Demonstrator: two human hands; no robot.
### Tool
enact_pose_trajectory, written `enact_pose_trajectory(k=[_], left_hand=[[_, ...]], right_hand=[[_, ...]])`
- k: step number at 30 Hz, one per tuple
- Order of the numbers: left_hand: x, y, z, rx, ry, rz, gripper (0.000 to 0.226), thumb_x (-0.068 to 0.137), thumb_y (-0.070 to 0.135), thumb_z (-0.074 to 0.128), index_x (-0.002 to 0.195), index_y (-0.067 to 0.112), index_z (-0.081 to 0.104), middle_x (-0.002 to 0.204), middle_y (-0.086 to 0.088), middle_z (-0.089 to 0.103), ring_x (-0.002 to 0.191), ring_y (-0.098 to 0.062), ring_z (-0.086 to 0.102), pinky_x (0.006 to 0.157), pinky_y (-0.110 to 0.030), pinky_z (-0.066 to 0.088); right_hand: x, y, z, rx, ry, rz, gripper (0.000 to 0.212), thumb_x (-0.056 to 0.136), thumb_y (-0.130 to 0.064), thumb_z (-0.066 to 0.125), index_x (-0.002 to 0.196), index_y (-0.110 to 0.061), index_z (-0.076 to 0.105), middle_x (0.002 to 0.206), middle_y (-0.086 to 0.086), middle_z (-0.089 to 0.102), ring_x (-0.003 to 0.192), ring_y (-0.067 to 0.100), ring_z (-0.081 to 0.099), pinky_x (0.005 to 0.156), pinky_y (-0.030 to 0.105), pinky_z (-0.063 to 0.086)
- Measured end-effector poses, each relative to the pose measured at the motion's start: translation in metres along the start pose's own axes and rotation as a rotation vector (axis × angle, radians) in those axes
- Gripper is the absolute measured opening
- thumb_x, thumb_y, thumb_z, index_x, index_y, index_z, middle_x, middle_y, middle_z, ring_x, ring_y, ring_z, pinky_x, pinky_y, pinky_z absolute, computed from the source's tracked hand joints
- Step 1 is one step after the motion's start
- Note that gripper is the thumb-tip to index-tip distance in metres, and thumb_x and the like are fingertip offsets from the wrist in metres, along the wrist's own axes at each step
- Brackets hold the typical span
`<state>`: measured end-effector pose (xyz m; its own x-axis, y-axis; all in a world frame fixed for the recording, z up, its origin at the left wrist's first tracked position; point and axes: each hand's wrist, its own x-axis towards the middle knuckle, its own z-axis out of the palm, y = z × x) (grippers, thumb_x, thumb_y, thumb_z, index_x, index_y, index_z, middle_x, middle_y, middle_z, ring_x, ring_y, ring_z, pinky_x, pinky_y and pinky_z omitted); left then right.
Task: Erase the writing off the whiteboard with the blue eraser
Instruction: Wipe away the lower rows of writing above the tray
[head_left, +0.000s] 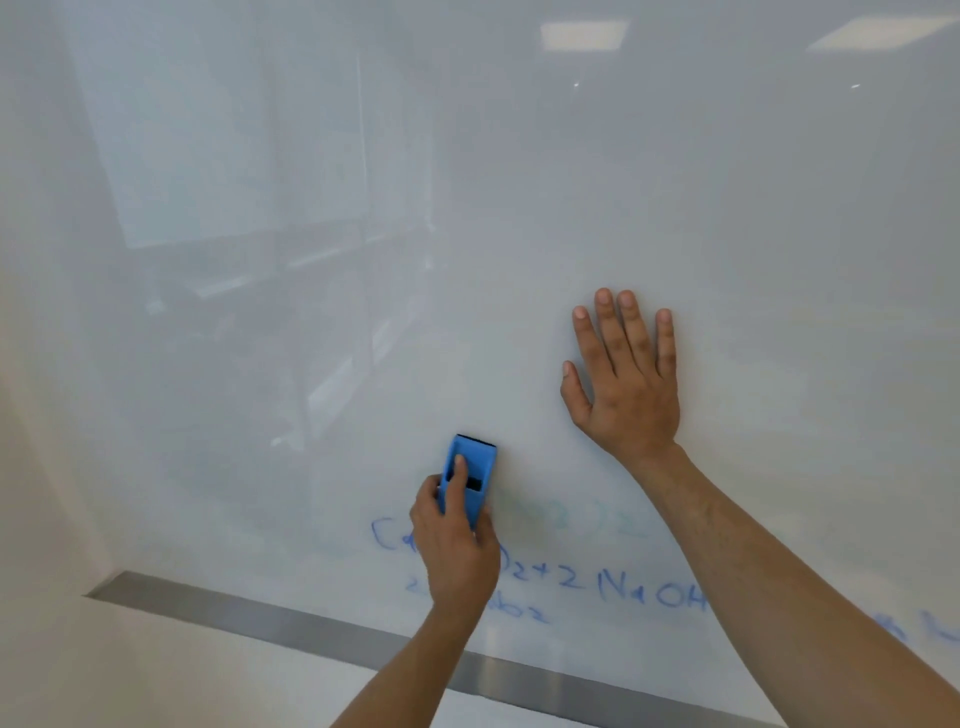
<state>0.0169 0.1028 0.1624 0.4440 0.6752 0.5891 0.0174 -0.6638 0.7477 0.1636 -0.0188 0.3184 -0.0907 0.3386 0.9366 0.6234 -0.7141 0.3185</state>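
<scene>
A large glossy whiteboard (467, 208) fills the view. My left hand (454, 545) grips the blue eraser (470, 475) and holds it flat against the board, just above the writing. Blue marker writing (602, 587), a chemical formula, runs along the board's lower part; its upper line looks faint and smeared, and my left hand hides part of it. My right hand (626, 379) presses flat on the bare board to the right of the eraser, fingers straight and spread.
A metal strip (260, 618) runs along the whiteboard's bottom edge, with a pale wall (78, 665) below and to the left. More blue writing (930, 629) shows at the far right edge. Reflections of a room and ceiling lights lie on the board.
</scene>
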Motion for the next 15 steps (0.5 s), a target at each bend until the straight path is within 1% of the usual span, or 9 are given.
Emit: enact_pose_trajectory(k=[2,5,7,9,12,14,15], left_hand=[[-0.013,0.007,0.005,0.088,-0.092,0.107,0.069,0.079,-0.003,0.074,0.141,0.017,0.052,0.134,-0.019,0.049,0.118,-0.037,0.05,0.094,-0.049,0.046],[-0.013,0.007,0.001,0.201,-0.146,0.237,0.071,0.073,-0.004,0.079,0.137,0.016,0.057,0.128,-0.021,0.055,0.11,-0.04,0.057,0.088,-0.051,0.049],[-0.008,0.005,-0.006,0.226,-0.145,0.336,0.073,0.069,-0.007,0.081,0.134,0.016,0.059,0.125,-0.021,0.058,0.107,-0.041,0.059,0.087,-0.051,0.051],[-0.003,0.004,-0.014,0.185,-0.164,0.434,0.077,0.065,-0.01,0.08,0.131,0.019,0.053,0.124,-0.019,0.059,0.107,-0.04,0.059,0.088,-0.052,0.051],[0.01,0.007,-0.023,0.044,-0.185,0.531,0.073,0.066,-0.009,0.08,0.126,0.017,0.047,0.123,-0.014,0.062,0.111,-0.032,0.059,0.097,-0.045,0.047],[0.02,0.011,-0.028,-0.027,-0.224,0.59,0.066,0.07,-0.004,0.079,0.124,0.016,0.048,0.123,-0.013,0.063,0.113,-0.023,0.056,0.101,-0.036,0.04],[0.024,0.014,-0.03,-0.028,-0.257,0.638,0.062,0.072,0.002,0.077,0.124,0.016,0.048,0.123,-0.011,0.063,0.112,-0.021,0.055,0.101,-0.033,0.038]], right_hand=[[0.002,0.0,-0.003,0.016,-0.023,0.002,0.059,0.098,-0.033,0.051,0.151,-0.009,0.038,0.158,0.014,0.033,0.148,0.03,0.026,0.122,0.056,0.017],[-0.002,-0.005,-0.01,0.107,-0.063,0.032,0.058,0.099,-0.033,0.051,0.151,-0.01,0.039,0.159,0.013,0.032,0.149,0.03,0.024,0.122,0.056,0.014],[-0.02,-0.016,-0.018,0.205,-0.092,0.02,0.059,0.099,-0.033,0.052,0.151,-0.01,0.037,0.159,0.013,0.032,0.15,0.029,0.024,0.121,0.057,0.017],[-0.051,-0.032,-0.028,0.339,-0.147,-0.045,0.058,0.1,-0.034,0.053,0.15,-0.009,0.038,0.158,0.013,0.034,0.149,0.028,0.026,0.12,0.056,0.023],[-0.097,-0.055,-0.042,0.456,-0.283,-0.142,0.055,0.101,-0.035,0.052,0.147,-0.007,0.042,0.157,0.012,0.037,0.149,0.028,0.028,0.118,0.053,0.028],[-0.117,-0.063,-0.049,0.426,-0.327,-0.119,0.057,0.099,-0.033,0.057,0.147,-0.008,0.043,0.157,0.01,0.037,0.148,0.03,0.028,0.118,0.052,0.029],[-0.123,-0.064,-0.051,0.382,-0.327,-0.092,0.057,0.098,-0.031,0.059,0.148,-0.008,0.043,0.157,0.01,0.038,0.148,0.031,0.029,0.118,0.051,0.03]])
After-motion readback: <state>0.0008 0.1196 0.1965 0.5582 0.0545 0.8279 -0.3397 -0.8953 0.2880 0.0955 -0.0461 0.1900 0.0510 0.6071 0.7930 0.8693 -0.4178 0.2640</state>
